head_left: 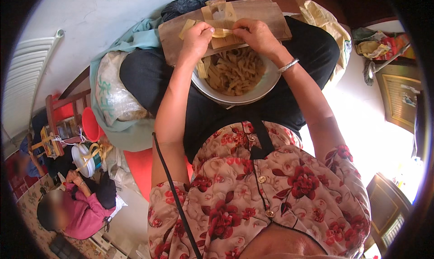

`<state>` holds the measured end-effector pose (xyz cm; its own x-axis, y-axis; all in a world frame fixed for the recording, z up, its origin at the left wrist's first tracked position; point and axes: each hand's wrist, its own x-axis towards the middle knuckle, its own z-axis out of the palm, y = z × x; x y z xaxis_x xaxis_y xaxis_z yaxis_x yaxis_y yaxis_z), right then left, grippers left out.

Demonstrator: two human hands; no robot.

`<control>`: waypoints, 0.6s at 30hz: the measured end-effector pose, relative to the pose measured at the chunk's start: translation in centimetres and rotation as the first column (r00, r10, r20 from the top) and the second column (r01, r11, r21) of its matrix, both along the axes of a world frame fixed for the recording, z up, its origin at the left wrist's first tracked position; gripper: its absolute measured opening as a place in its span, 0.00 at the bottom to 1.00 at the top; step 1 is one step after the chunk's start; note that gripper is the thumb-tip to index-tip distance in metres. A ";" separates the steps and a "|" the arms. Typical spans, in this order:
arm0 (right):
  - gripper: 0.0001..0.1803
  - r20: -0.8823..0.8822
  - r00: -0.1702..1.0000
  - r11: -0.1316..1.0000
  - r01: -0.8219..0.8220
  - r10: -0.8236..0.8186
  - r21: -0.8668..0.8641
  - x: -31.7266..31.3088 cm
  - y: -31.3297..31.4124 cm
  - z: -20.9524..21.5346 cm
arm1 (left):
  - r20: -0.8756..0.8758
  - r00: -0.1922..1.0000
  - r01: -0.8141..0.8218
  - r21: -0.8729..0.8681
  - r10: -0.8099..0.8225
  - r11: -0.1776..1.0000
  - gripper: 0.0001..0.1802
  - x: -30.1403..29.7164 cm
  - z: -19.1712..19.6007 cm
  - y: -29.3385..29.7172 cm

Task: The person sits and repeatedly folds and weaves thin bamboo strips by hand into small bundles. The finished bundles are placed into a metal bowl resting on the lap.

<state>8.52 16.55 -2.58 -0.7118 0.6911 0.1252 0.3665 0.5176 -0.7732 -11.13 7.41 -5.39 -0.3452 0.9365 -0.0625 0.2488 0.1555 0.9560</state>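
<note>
floral shirt (303, 186), fingers (244, 23) on strip (221, 33), within board (269, 15) edges

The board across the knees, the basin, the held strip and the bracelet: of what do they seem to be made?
Board: probably wood, rather matt; brown with grain-like streaks. Basin: pale, smooth, slightly glossy; metal, enamel or plastic, I cannot tell. Strip: thin and yellowish; perhaps a plant or food sheet, not certain. Bracelet: likely silver-coloured metal, judging by its bright shine.
</note>
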 end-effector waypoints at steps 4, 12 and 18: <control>0.10 0.085 0.995 0.954 0.021 -0.049 0.299 0.6 -0.5 -0.4 | -0.316 0.931 -0.128 0.181 0.181 0.975 0.07 -0.4 -0.7 -0.5; 0.13 -0.117 0.990 0.747 0.014 0.085 0.665 -0.2 -6.0 3.7 | 0.650 0.742 -0.148 -0.081 0.165 0.986 0.08 6.9 4.3 -5.0; 0.08 -0.038 0.999 0.920 0.031 -0.018 0.391 1.7 -3.9 3.8 | 0.866 0.474 0.357 -0.023 -0.160 0.934 0.19 8.4 6.4 -8.5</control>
